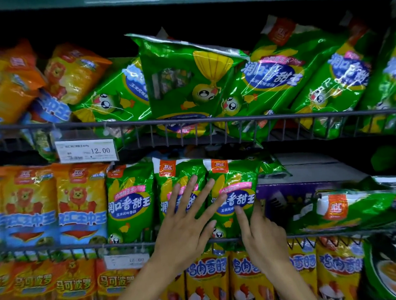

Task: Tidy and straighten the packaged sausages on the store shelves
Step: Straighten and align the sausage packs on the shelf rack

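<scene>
Green sausage packs stand upright on the middle shelf. My left hand lies flat, fingers spread, against two of them, the middle pack and the right pack. My right hand touches the right pack's lower right side, its thumb on the front and its fingers going behind the edge. A third upright green pack stands to the left. Another green pack lies on its side to the right. On the upper shelf, green packs lean crookedly, one turned back-side out.
Orange lion packs fill the middle shelf's left. A purple carton sits behind the lying pack. Wire rails front each shelf, with a price tag reading 12.00. Yellow chicken-sausage packs and orange packs line the bottom shelf.
</scene>
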